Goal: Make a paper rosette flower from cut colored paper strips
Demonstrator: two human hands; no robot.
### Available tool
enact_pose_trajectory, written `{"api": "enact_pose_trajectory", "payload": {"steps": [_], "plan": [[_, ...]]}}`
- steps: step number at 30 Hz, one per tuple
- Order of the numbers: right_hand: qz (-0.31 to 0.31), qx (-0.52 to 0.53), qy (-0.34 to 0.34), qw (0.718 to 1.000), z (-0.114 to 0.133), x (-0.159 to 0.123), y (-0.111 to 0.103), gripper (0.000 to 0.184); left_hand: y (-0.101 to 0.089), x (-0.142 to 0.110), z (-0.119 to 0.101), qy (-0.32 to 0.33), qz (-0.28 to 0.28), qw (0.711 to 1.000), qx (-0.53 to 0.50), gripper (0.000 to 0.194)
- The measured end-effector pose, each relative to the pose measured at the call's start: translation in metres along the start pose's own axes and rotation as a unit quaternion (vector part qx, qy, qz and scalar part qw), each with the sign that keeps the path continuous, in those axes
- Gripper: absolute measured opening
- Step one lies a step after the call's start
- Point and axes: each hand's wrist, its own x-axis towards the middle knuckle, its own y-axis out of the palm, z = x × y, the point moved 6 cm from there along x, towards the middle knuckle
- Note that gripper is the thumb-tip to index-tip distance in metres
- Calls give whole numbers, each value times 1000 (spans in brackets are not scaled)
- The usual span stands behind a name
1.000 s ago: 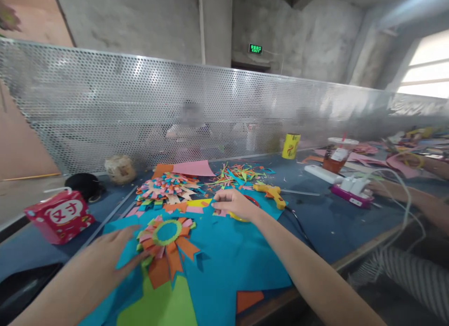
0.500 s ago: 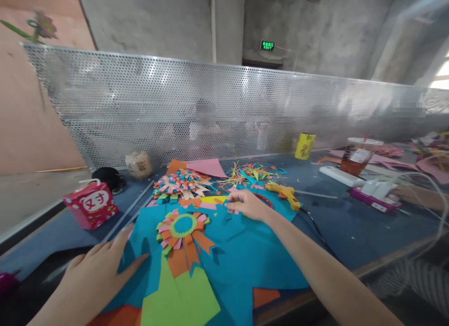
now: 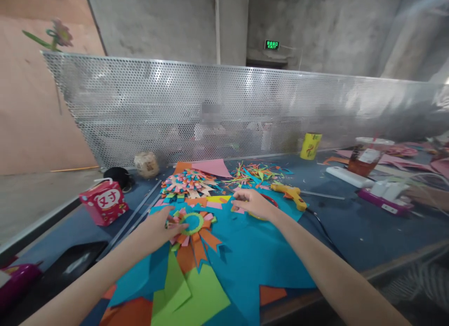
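A paper rosette [image 3: 206,237] lies on blue paper sheets [image 3: 245,256]. It has a green scalloped ring round a blue centre, multicoloured loops and orange tails. My left hand [image 3: 164,228] reaches over the rosette's left edge, thumb and fingers apart; whether it touches the paper I cannot tell. Right of the rosette, my right hand [image 3: 250,203] is low over small paper pieces with its fingers curled together. What is between those fingertips, if anything, is hidden. Partly behind that wrist shows a red and yellow curved handle [image 3: 271,200]. Green paper [image 3: 196,293] lies below the rosette.
A yellow glue gun [image 3: 291,195] with a black cord lies to the right. Finished rosettes [image 3: 189,182] and paper shreds [image 3: 257,175] lie behind. A red box [image 3: 104,202] stands left; a drink cup [image 3: 365,160] and power strip [image 3: 384,202] stand right. A perforated metal screen [image 3: 157,101] borders the table.
My left hand has moved up and right from the blue sheet's left edge to the rosette. My right hand stays over the same spot. The view has shifted slightly left.
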Motion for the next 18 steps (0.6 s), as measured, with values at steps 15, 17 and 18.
{"api": "enact_pose_trajectory", "payload": {"steps": [15, 17, 18], "plan": [[67, -13, -44, 997, 15, -4, 22, 10, 0, 5, -15, -85, 52, 960, -263, 65], [42, -11, -56, 998, 15, -3, 18, 9, -4, 5, -22, -61, 25, 955, -290, 67], [29, -9, -58, 998, 15, -3, 16, 9, -7, 6, -25, -47, 5, 950, -307, 69]]}}
